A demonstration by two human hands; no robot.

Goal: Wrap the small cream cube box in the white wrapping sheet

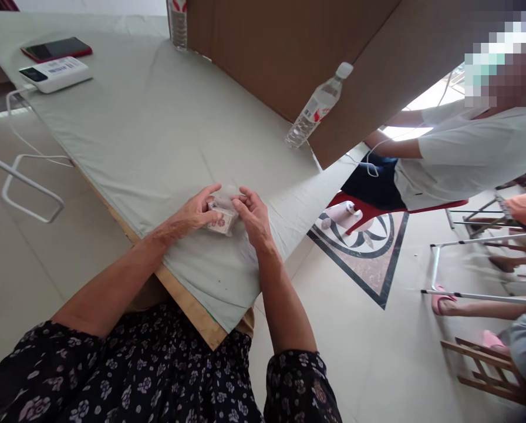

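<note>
A small card-sized packet [221, 221] with a reddish print lies in my left hand [196, 211], whose thumb presses on its top. Clear plastic film [228, 197] stands up from the packet and spreads between both hands. My right hand [254, 217] is at the packet's right side, thumb and forefinger pinched together at the film. Both hands are just above the pale cloth [135, 135] that covers the table, near its front corner.
A water bottle [319, 106] stands by a large cardboard panel [267, 53]; another bottle [178, 26] is at the far edge. At the far left lie a phone [58, 49] and a white cabled device [57, 74]. A person in white [469, 147] sits at the right.
</note>
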